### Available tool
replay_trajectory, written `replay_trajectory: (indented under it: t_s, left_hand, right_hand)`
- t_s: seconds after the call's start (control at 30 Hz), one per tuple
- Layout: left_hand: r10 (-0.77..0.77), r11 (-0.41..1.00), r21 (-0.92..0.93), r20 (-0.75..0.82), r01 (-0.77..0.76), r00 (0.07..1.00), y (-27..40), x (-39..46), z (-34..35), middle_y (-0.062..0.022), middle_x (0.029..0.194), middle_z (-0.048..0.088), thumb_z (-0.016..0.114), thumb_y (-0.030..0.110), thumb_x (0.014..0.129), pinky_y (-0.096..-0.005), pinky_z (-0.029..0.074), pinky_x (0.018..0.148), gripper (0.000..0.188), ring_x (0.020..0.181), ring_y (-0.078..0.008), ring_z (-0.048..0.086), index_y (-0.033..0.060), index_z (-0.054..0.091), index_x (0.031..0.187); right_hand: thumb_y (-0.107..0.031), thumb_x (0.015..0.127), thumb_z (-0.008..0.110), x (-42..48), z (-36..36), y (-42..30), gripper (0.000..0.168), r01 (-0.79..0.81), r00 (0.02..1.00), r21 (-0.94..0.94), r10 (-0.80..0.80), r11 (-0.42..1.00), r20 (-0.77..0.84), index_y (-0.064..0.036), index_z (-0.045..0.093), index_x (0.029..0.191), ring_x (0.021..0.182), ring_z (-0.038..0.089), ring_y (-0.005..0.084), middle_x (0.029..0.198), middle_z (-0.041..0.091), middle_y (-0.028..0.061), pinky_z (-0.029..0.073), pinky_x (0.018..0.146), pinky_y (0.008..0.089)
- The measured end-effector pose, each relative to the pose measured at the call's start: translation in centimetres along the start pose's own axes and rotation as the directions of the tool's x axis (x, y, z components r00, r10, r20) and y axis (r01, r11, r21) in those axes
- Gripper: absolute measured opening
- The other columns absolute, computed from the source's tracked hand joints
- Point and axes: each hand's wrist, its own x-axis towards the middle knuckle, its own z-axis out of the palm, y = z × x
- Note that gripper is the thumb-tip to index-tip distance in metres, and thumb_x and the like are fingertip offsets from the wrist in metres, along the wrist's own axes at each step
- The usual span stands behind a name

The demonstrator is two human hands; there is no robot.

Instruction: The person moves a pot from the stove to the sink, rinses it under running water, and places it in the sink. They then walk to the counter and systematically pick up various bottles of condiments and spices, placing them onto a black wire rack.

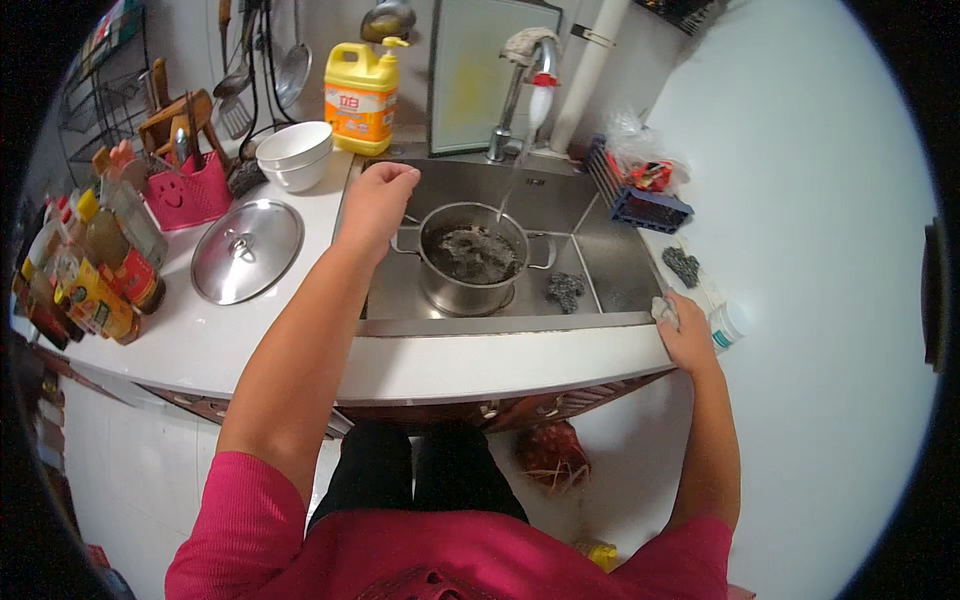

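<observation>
My left hand [381,196] hovers over the left rim of the steel sink [615,259], fingers curled together, with nothing visible in them. Below and to its right, a two-handled stainless steel pot [469,294] stands in the basin. Water runs from the tap [511,112] through a white nozzle [538,109] into the pot, and its surface is churned. At the sink's front right corner, my right hand [686,337] holds a small crumpled whitish cloth [664,312] against the counter. A steel wool scourer [565,291] lies in the basin beside the pot.
A steel lid [247,251], stacked white bowls [295,154] and several bottles [112,262] occupy the left counter. A yellow detergent jug [361,101] stands behind. On the right are a dark basket [649,208], another scourer [681,266] and a white container [726,328] near the wall.
</observation>
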Motion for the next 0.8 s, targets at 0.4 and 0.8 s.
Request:
replay_trajectory:
  t_s: [0.4,0.8]
  left_hand:
    - [0.066,0.958,0.284,-0.093,-0.037,0.993,-4.3,-1.4,-1.8,-0.01,0.091,0.072,0.069,0.02,0.094,-0.0334,0.052,0.076,0.024,0.082,-0.0182,0.066,-0.0019,0.071,0.103]
    - [0.301,0.789,0.548,0.049,-0.278,0.952,-4.0,-1.6,-1.4,-0.0163,0.096,0.072,0.068,0.017,0.092,-0.04,0.055,0.08,0.02,0.089,-0.0302,0.07,0.0004,0.071,0.104]
  right_hand:
    - [-0.025,0.091,0.07,10.7,-3.5,-12.2,0.024,0.037,0.967,0.179,0.011,0.983,-0.256,-0.003,0.074,0.101,0.092,0.069,0.0343,0.1,0.072,0.0171,0.053,0.082,0.0425]
    - [-0.035,0.085,0.075,6.0,-4.4,-10.7,0.034,-0.276,0.946,-0.098,0.253,0.956,-0.202,-0.001,0.072,0.087,0.084,0.068,0.0334,0.09,0.072,0.0159,0.053,0.076,0.0426]
